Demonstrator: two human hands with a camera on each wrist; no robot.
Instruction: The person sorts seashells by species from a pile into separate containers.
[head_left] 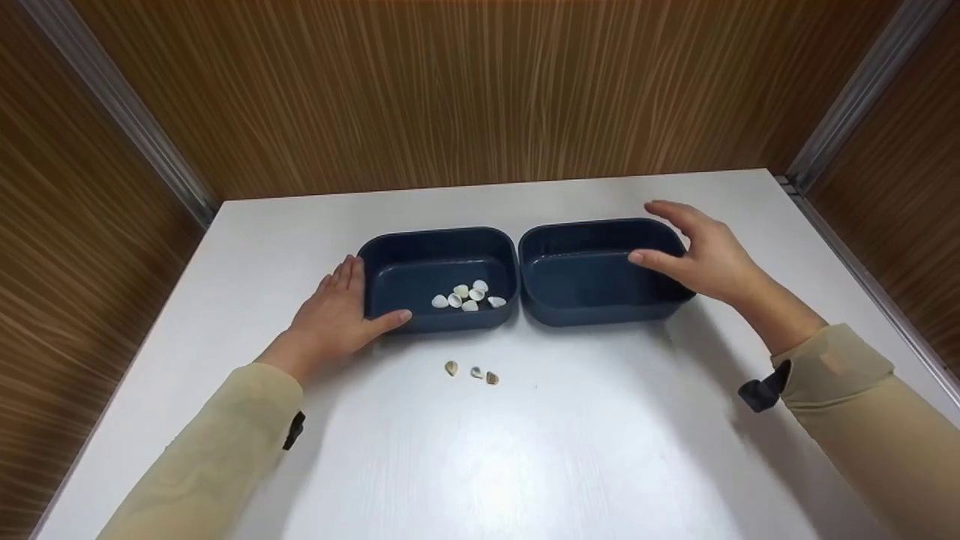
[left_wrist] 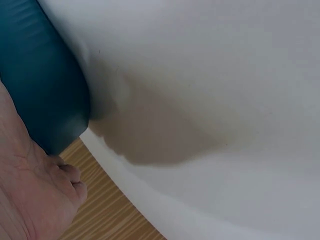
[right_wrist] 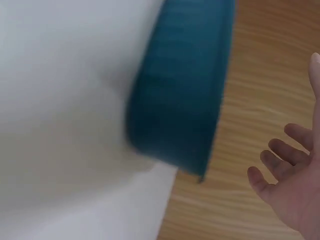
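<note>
Two dark blue tubs stand side by side on a white table (head_left: 525,450). The left tub (head_left: 439,247) holds several small pale shells (head_left: 469,295). My left hand (head_left: 337,315) lies against that tub's left end, fingers straight along the wall and thumb on its front corner; the left wrist view shows the tub wall (left_wrist: 40,85) beside the palm (left_wrist: 30,200). The right tub (head_left: 592,247) looks empty. My right hand (head_left: 701,251) hovers open over its right end, fingers spread, seemingly not touching. In the right wrist view the tub (right_wrist: 182,90) is blurred, fingers (right_wrist: 285,160) apart from it.
Three small shells (head_left: 472,371) lie loose on the table just in front of the left tub. Wood-grain walls (head_left: 480,90) with metal corner strips close in the table at the back and both sides.
</note>
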